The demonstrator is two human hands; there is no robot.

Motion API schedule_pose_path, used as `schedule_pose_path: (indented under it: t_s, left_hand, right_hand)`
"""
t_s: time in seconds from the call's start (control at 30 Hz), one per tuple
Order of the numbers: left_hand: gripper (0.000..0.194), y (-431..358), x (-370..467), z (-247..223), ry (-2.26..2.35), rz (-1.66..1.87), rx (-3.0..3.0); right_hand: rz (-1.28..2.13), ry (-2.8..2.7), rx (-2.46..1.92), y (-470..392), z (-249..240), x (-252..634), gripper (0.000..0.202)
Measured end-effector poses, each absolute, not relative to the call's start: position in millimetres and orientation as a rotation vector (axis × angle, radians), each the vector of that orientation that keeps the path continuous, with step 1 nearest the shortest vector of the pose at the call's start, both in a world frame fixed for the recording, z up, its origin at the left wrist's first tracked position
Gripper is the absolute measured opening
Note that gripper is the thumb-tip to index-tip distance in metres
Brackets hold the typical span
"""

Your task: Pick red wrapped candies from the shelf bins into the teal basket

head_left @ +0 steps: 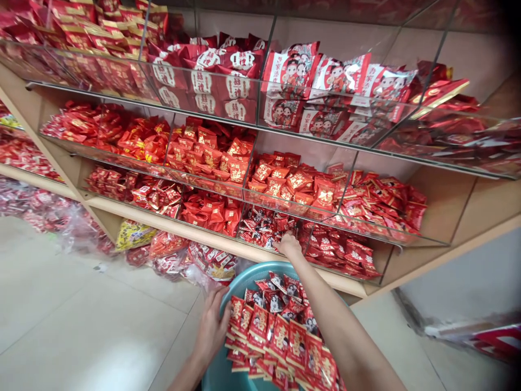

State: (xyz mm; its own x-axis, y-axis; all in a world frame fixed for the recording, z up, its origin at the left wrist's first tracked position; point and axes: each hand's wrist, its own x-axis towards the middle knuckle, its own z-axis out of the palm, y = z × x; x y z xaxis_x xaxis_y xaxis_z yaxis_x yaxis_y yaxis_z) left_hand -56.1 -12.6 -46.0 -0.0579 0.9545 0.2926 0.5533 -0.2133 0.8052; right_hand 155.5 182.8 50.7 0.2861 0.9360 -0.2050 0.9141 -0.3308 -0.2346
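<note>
A teal plastic basin (255, 267) sits below the shelves, filled with small red and gold snack packets (280, 336) and red and black ones at its far side. My left hand (212, 320) grips the basin's left rim, fingers at the edge. My right hand (290, 245) reaches over the basin to the bottom shelf. It is closed at the front of a compartment of small red and black packets (264, 231); its fingertips are hidden, and I cannot make out what they hold.
A wooden shelf unit (195, 231) with clear front panels and dividers holds red packets on several levels. Bagged goods, including a yellow bag (134, 234), lie on the tiled floor (101, 315) beneath it. A pale grey surface (468, 288) stands at the right.
</note>
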Motion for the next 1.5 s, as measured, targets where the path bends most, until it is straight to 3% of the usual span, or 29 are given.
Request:
schedule_pose_path:
  t_s: [0.37,0.63,0.83,0.93,1.1,1.5]
  left_hand:
    - [0.028,-12,-57,-49,1.594,1.161,1.8]
    - [0.028,-13,-57,-49,1.589,1.159,1.804]
    - [0.028,-12,-56,-48,1.583,1.166,1.801]
    - [0.029,-12,-55,-47,1.582,1.178,1.803]
    - [0.028,-12,-55,-45,1.573,1.182,1.822]
    - [0.026,-13,-57,-47,1.576,1.184,1.826]
  right_hand:
    - [0.513,-1.747,-2.461,184,52,152,0.067]
    - [0.362,-1.893,-2.337,157,93,151,0.06]
    - [0.399,-2.446,-1.672,100,107,164,0.042]
    - [0.487,-2.628,-1.404,79,101,171,0.054]
    - [0.55,-2.715,-1.363,60,85,174,0.074]
    - [0.657,-2.749,-1.559,25,48,180,0.078]
